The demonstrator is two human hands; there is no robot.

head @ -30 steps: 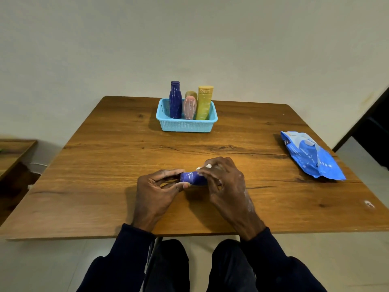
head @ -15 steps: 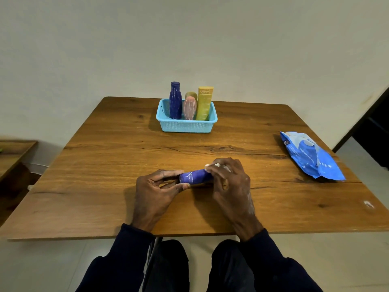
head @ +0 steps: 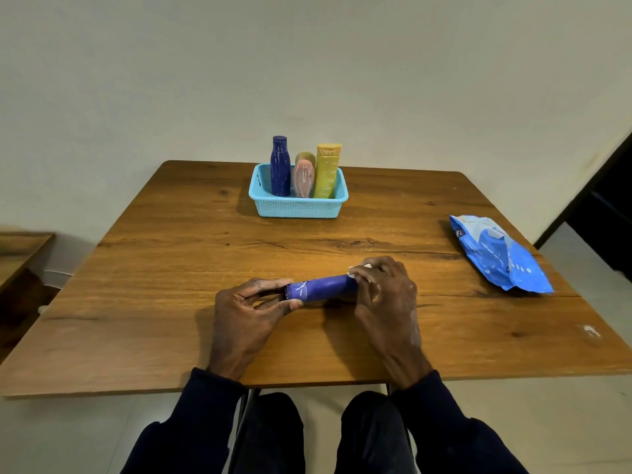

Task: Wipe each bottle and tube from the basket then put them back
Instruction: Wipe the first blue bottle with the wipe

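Note:
A purple tube (head: 321, 287) lies sideways just above the table near its front edge. My left hand (head: 249, 309) pinches its left end between thumb and fingers. My right hand (head: 386, 292) wraps round its right end, with a white wipe (head: 359, 267) showing under the fingers. At the back of the table stands a light blue basket (head: 297, 207). Inside it are a dark blue bottle (head: 280, 165), a pink tube (head: 303, 177), a yellow tube (head: 326, 171) and a tan item (head: 305, 156) behind the pink one.
A blue pack of wipes (head: 499, 256) lies on the right side of the wooden table (head: 171, 268). A low wooden surface (head: 20, 248) sits off to the left. A dark doorway (head: 608, 206) is at the far right.
My right hand with the wipe has slid to the right along the tube, uncovering more of its purple body. My left hand has stayed at the left end.

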